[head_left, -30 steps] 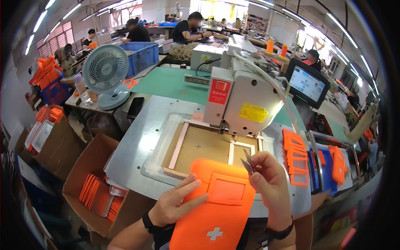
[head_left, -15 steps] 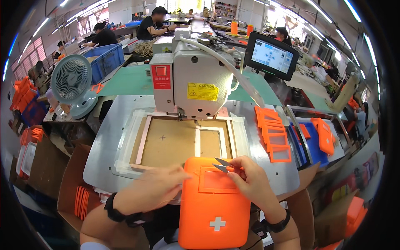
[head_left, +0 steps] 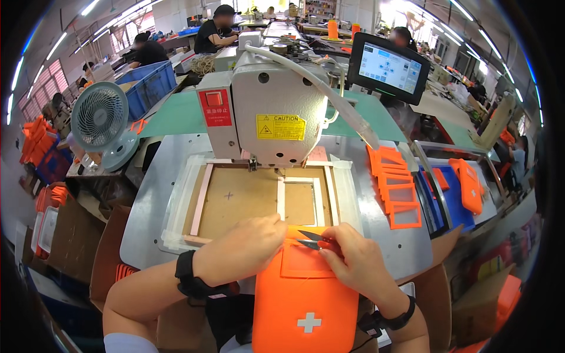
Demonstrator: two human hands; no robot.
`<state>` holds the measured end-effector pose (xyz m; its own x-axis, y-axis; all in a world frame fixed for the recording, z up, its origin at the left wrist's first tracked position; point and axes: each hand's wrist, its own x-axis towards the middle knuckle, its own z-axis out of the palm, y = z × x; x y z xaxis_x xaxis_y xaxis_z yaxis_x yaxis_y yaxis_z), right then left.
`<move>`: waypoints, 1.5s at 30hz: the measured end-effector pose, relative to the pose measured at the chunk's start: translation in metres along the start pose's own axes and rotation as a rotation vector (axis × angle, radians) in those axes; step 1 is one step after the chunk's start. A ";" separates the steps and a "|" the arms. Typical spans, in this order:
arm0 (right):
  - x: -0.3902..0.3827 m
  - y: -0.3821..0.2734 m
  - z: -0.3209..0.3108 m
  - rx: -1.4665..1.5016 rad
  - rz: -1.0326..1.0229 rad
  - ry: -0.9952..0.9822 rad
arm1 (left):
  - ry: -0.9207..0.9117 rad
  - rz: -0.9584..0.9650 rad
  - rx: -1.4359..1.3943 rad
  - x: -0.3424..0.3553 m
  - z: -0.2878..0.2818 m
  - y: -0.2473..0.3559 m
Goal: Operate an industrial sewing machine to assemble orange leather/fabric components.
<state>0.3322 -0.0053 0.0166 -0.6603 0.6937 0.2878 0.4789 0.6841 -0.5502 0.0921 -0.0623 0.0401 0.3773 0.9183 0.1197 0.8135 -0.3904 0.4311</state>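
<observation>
An orange case (head_left: 303, 294) with a white cross and a stitched rectangular panel (head_left: 306, 262) rests upright in front of me, against the near edge of the machine table. My right hand (head_left: 356, 259) is closed around small thread snips (head_left: 311, 240), whose dark pointed blades aim left, slightly apart, over the case's upper part. Beside them, at the case's upper left edge, my left hand (head_left: 244, 244) is closed with its fingertips pinched together. Whatever sits between those fingertips is too small to make out. The lower left side of the case is in plain view.
Ahead stands a sewing machine head (head_left: 271, 112) over a taped frame (head_left: 201, 197). Orange window panels (head_left: 399, 188) overlap on the right of the metal table (head_left: 150, 206); beyond is a blue tray (head_left: 438, 206) with another orange case (head_left: 467, 185). A fan (head_left: 101, 117), screen (head_left: 388, 67) and cardboard boxes surround it.
My left hand has moved right and up to the case's top edge, its fingers now pinched. My right hand with the snips stays nearly in place. The whole view has shifted slightly.
</observation>
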 end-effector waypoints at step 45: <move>0.021 0.009 0.002 -0.152 -0.275 -0.018 | 0.091 -0.133 -0.462 -0.019 0.005 -0.008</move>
<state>0.3218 0.0150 0.0163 -0.7861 0.4753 0.3951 0.3612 0.8720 -0.3303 0.0806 -0.0765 0.0300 0.2263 0.9683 0.1057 0.5627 -0.2185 0.7973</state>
